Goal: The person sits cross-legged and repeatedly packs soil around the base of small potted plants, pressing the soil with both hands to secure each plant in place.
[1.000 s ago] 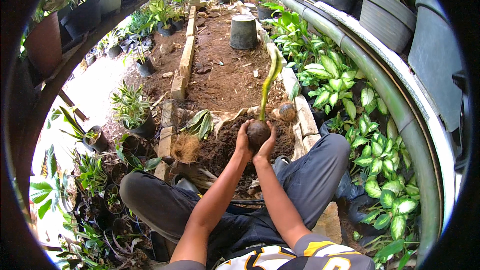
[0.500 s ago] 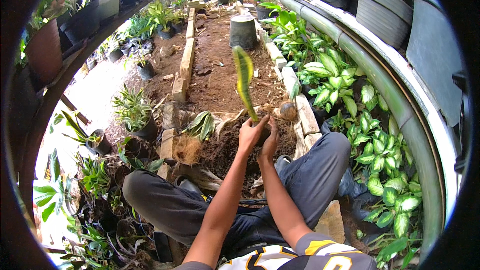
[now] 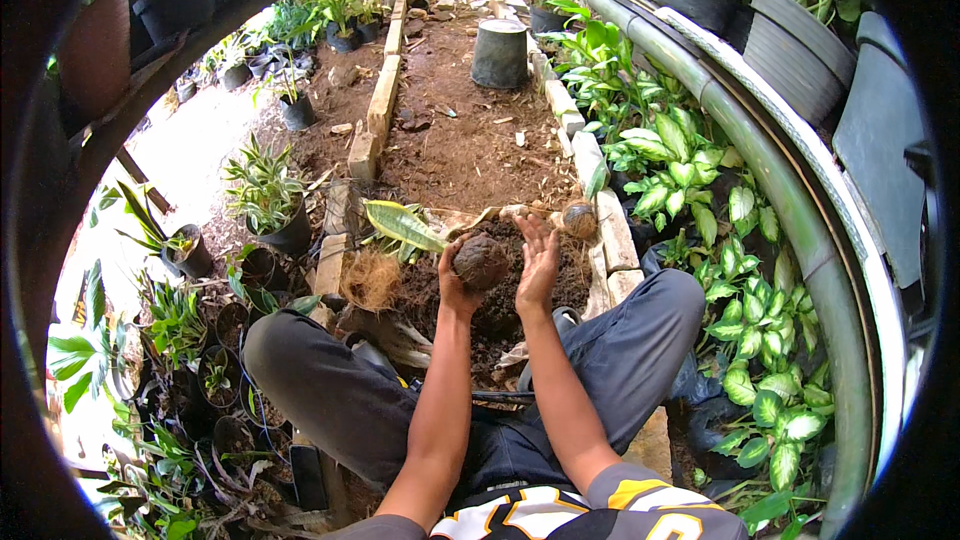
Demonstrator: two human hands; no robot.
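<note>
My left hand is closed round a brown, rounded root ball, held over a heap of dark loose soil. From it a yellow-edged snake plant leaf sticks out to the left, lying nearly level. Whether the ball is bare soil or sits in a shell I cannot tell. My right hand stands open just right of the ball, palm facing it and fingers stretched out, apart from it. A clump of tan fibre lies left of the soil; a round brown, coconut-like ball sits to the right.
Pale blocks edge the earth bed ahead on both sides. An upturned dark pot stands farther up it. Potted plants crowd the left. At the right are white-green leafy plants and a curved bamboo rail.
The snake plant has tipped from upright to nearly level, its leaf now pointing left and its ball turned toward me. My right hand has come off it and opened.
</note>
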